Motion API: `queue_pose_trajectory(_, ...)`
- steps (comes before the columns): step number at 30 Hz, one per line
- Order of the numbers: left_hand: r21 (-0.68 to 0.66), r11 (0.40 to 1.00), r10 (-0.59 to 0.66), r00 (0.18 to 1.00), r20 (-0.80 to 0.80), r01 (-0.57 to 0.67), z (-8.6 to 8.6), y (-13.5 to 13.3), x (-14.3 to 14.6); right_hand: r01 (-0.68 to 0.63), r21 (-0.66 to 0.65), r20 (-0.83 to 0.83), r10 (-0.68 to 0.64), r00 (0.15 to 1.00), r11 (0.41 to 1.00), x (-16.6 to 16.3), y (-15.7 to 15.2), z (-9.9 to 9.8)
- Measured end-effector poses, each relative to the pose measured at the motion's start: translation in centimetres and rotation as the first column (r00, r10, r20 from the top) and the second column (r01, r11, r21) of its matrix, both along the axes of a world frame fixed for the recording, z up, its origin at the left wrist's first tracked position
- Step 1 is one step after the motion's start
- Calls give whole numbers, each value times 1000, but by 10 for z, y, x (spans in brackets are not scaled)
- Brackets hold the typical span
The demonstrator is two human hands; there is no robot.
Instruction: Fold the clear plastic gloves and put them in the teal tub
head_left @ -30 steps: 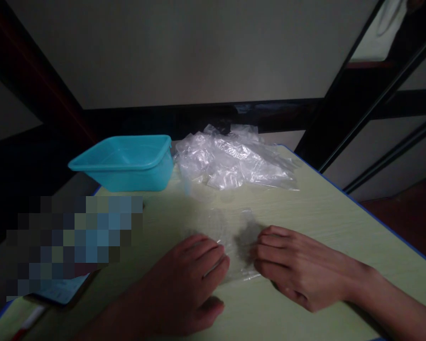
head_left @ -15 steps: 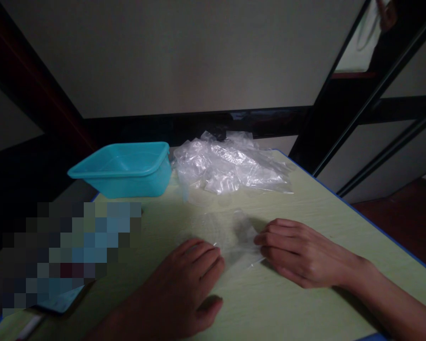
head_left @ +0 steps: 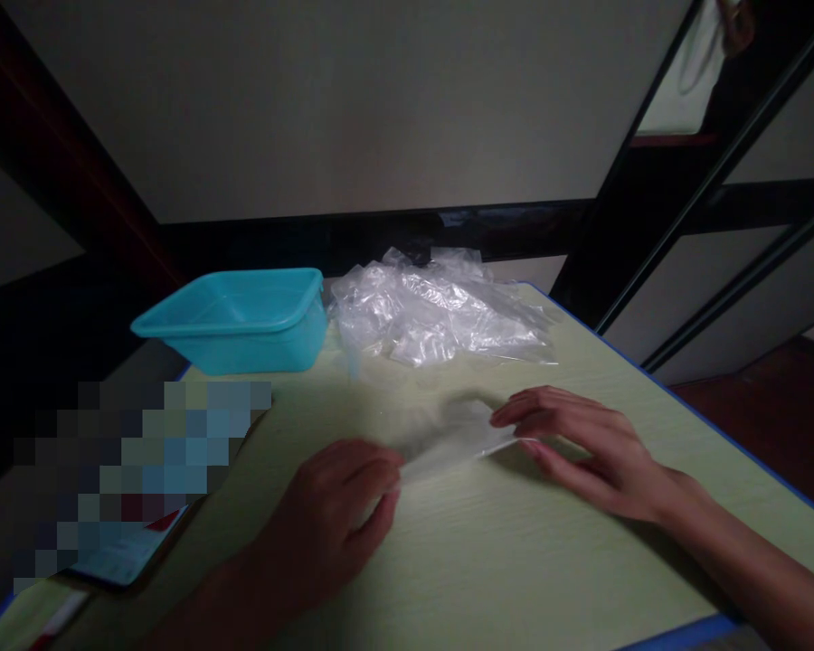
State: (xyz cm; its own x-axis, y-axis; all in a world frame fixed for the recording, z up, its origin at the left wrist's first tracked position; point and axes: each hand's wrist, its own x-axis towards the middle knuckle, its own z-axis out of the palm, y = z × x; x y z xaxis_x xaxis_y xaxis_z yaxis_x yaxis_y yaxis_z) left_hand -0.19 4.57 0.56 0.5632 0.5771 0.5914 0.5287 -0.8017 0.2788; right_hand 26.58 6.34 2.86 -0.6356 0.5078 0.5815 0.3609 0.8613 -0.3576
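Note:
A clear plastic bag stretches between my two hands, just above the table. My left hand pinches its near left end between thumb and fingers. At the other end, my right hand has its thumb and fingertips closed on the right edge. Behind the hands lies a heap of crumpled clear plastic bags. To the left of that heap stands a turquoise plastic basin.
The pale green table has a blue edge. At its left lies a phone-like flat device, mostly blurred by pixelation, with a white and red stick-like object near it. A panelled wall rises behind the table.
My left hand has drawn left and its thumb has closed on the bag. The right hand has risen slightly, its thumb now under the edge. The bag has lifted and tilted.

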Motion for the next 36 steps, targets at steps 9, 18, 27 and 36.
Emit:
queue_pose_trajectory(9, -701, 685, 177, 887, 426, 200, 36, -7, 0, -127, -589, -457, -199, 867, 798, -10, -6, 6)
queue_pose_trajectory(18, -959, 228, 720, 634, 284, 171, 11, 10, 12, -126, -901, -311, -415, 855, 416, -24, 15, -20)
queue_pose_trajectory(27, -953, 235, 696, 652, 302, 190, 8, 16, 11, -157, -925, -322, -497, 806, 345, -27, 19, -26)
queue_pose_trajectory(36, -925, 355, 712, 601, 363, 137, 4, 19, 7, -121, -927, -300, -511, 806, 354, -28, 21, -23)
